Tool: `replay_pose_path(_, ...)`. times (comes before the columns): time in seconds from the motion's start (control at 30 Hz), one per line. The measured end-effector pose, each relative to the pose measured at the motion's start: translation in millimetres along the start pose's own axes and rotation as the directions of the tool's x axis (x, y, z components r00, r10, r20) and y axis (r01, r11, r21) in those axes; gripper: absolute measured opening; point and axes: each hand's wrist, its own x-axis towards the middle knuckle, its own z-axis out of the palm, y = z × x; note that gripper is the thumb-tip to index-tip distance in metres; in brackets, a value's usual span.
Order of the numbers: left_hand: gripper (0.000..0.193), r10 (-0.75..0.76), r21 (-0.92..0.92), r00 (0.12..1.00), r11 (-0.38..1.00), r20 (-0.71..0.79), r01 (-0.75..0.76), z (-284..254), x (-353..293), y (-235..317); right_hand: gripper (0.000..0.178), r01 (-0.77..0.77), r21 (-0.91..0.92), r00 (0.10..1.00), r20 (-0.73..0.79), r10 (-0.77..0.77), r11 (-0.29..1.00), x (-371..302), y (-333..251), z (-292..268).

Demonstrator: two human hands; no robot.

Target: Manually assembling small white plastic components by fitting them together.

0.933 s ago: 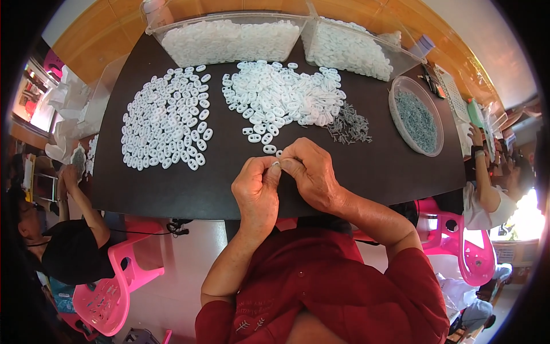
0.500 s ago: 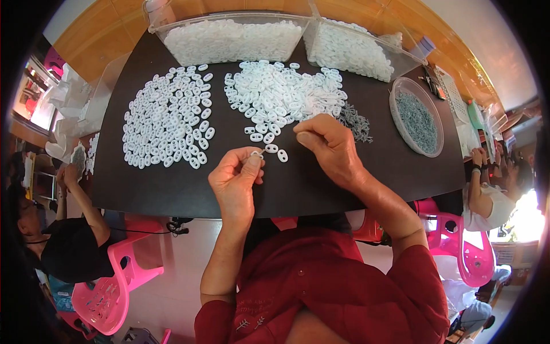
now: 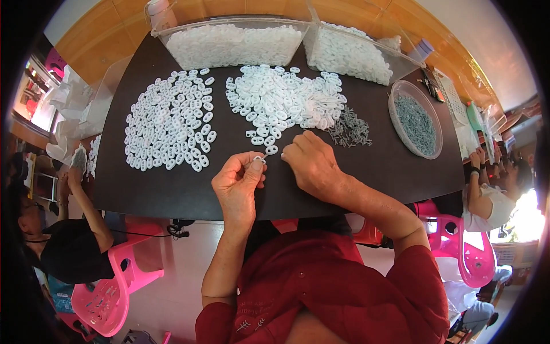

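Observation:
Between the thumb and fingers of my left hand (image 3: 238,178) is a small white oval plastic piece (image 3: 259,159), with a thin grey screw sticking out of it. My right hand (image 3: 315,166) is just to its right, low over the dark table. Its fingers are curled together in a pinch, and what they hold, if anything, is hidden. One loose white oval with two holes (image 3: 271,149) lies between the hands. Beyond them spreads a heap of the same white ovals (image 3: 275,94), with a pile of grey screws (image 3: 350,129) at its right.
White ovals in a spread-out group (image 3: 169,123) cover the table's left. Two clear bins (image 3: 235,46) full of white pieces stand at the back. A round tub (image 3: 416,117) of screws is at right. Co-workers sit at left (image 3: 77,246) and right (image 3: 487,198).
My right hand has come down and left from beside the heap, toward my left hand. A loose oval that lay near there is now out of sight. My left hand keeps its piece.

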Motion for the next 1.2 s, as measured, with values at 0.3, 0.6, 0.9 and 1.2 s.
replay_pose_path(0.3, 0.012, -0.007, -0.081, 0.999, 0.997, 0.046, 0.011, 10, -8, 6, 0.011, -0.521, 0.764, 0.838, 0.372, 0.399, 0.381, 8, -2, -25)
replay_pose_path(0.6, 0.014, -0.012, 0.035, 0.999, 0.999, 0.049, 0.011, 17, -16, 5, 0.013, -0.479, 0.866, 0.819, 0.380, 0.429, 0.147, 8, -1, -24)
replay_pose_path(0.9, 0.010, -0.021, 0.010, 0.999, 1.000, 0.045, 0.020, 18, -18, 3, 0.012, -0.470, 0.863, 0.822, 0.352, 0.448, 0.185, 9, -9, -25)
replay_pose_path(1.2, 0.009, 0.003, 0.020, 1.000, 1.000, 0.014, -0.003, 17, -19, 2, 0.012, -0.413, 0.876, 0.854, 0.277, 0.441, 0.249, 6, -11, -19)
